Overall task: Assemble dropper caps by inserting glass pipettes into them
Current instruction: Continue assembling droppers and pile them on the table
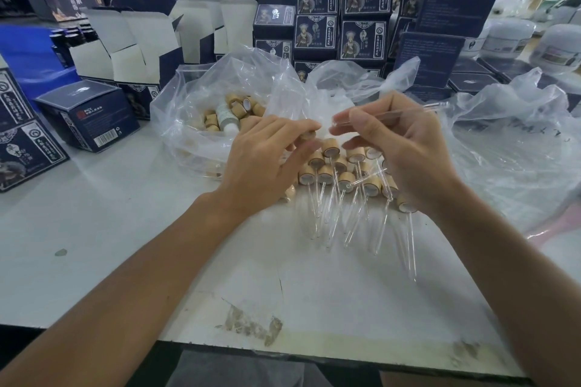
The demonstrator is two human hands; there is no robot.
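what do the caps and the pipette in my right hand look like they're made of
Caps: tan, matte collars with faint grain, probably bamboo or wood, possibly printed plastic, with a pale liner inside. Pipette: clear and glossy, seemingly glass; the background shows straight through it.

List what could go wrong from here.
The right hand pinches a thin glass pipette; pushed off-axis into the cap in the left hand, it might snap. Finished droppers lie piled just under both hands, so a dropped wrist could crush or scatter them.
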